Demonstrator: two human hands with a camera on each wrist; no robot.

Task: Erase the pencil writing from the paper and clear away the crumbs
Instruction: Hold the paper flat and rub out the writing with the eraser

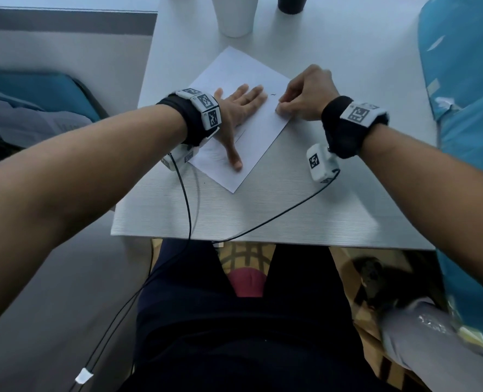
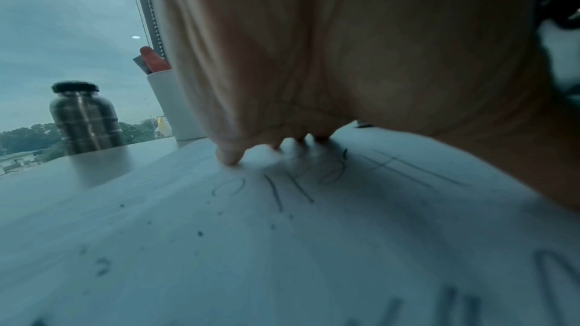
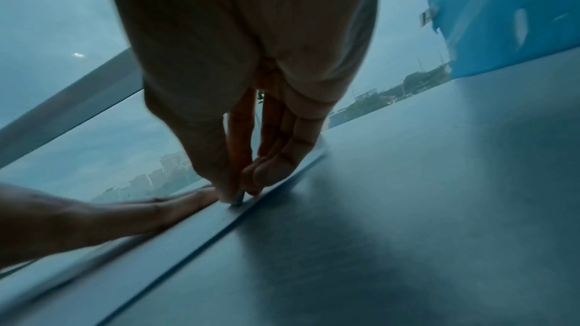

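The paper (image 1: 234,114) lies turned at an angle on the table (image 1: 291,210), a little above the middle of the head view, one corner pointing toward the frame's top and one toward the bottom. In the left wrist view pencil writing (image 2: 276,190) shows on the sheet, some loops and crossed strokes, with dark crumbs (image 2: 200,233) scattered in the lower left of that frame; the letters are too blurred to read. The left hand (image 1: 236,114) lies flat on the paper with fingers spread and straight and the thumb stretched toward the lower edge, holding the sheet down. The right hand (image 1: 308,93) sits at the sheet's right edge, just right of the left fingertips, its thumb and fingers bunched together in a pinch. In the right wrist view the fingertips (image 3: 251,182) clamp a small eraser (image 3: 236,200) whose tip touches the paper close to its edge. A tiny dark speck (image 1: 273,94) lies on the table between the two hands. At the top of the head view stand a white cup (image 1: 234,15) and, to its right, a dark bottle (image 1: 291,4). A blue sheet (image 1: 466,94) fills the right side. Black cables (image 1: 189,210) run from the wrist cameras off the table's near edge.
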